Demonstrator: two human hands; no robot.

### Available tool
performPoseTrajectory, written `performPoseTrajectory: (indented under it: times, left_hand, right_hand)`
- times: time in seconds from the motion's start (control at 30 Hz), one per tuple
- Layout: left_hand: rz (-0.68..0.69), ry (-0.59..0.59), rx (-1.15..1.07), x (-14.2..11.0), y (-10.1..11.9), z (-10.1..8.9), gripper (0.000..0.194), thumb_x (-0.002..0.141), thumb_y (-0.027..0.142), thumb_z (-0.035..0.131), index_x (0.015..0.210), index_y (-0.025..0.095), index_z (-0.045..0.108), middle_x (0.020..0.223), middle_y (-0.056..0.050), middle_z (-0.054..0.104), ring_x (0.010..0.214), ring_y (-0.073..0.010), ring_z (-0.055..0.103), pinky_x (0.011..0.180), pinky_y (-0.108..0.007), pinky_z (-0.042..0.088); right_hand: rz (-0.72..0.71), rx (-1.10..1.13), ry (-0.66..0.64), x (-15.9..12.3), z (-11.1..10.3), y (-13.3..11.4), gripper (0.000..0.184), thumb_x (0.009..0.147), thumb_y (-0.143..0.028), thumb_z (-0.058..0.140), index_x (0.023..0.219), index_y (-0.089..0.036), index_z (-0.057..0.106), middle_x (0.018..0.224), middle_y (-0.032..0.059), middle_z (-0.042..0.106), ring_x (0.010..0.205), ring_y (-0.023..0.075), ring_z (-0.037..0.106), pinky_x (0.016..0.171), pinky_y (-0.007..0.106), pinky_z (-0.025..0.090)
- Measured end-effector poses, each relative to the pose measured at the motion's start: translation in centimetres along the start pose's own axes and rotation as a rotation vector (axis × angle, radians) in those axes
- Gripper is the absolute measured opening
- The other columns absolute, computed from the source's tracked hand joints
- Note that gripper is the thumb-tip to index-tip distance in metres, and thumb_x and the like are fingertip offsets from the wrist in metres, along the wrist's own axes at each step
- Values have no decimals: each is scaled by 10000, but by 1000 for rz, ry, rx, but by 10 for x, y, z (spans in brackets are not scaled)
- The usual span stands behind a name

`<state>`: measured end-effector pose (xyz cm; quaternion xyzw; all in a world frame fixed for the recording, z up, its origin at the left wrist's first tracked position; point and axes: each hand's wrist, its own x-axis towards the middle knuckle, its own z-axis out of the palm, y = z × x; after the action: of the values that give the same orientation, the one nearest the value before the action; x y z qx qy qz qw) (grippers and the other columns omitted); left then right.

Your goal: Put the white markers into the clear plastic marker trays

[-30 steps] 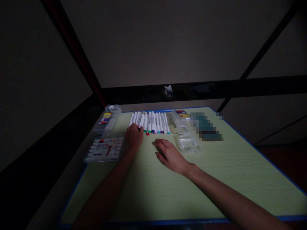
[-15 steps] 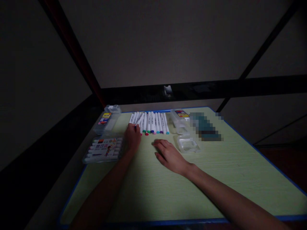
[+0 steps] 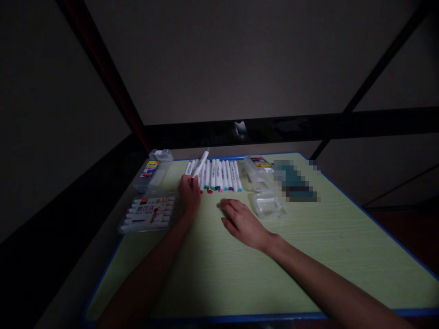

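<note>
Between the fingers of my left hand is a white marker, tilted with its far end raised above the others. Just beyond that hand lies a row of white markers side by side, their coloured ends, red, green, blue, pink and teal among them, toward me. My right hand rests on the table in front of the row, fingers stretched out and holding nothing. To the left of my left hand is a clear case of markers with a printed label.
An open clear plastic case stands at the back left. Another clear case is right of the row, with a clear lid-like part nearer me. A pixelated patch covers something farther right. The light green table has a blue edge.
My left hand has lifted the marker's far end, so it now points up and away above the row. My right hand has stayed in place.
</note>
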<state>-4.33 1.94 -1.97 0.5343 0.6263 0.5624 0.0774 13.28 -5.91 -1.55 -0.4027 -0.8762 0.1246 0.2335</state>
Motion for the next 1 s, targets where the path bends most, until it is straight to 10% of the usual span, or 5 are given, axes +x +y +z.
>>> performPoseTrajectory:
  times: [0.6, 1.0]
  left_hand:
    - [246, -11, -65, -20, 7, 2, 103, 794, 295, 525, 788, 192, 525, 667, 5, 566, 616, -144, 531, 614, -262, 414]
    - [875, 69, 39, -35, 27, -3, 125, 762, 162, 592, 848, 181, 503, 631, 41, 559, 551, -108, 528, 678, -275, 413]
  right_hand:
    - [31, 160, 66, -1, 2, 3, 577, 801, -177, 459, 1333, -125, 241, 1263, 156, 449, 1170, 247, 423, 986, 449, 366]
    - [80, 431, 240, 1, 4, 7, 754, 780, -167, 482, 1388, -189, 37, 1381, 166, 304, 1225, 240, 382, 966, 459, 390]
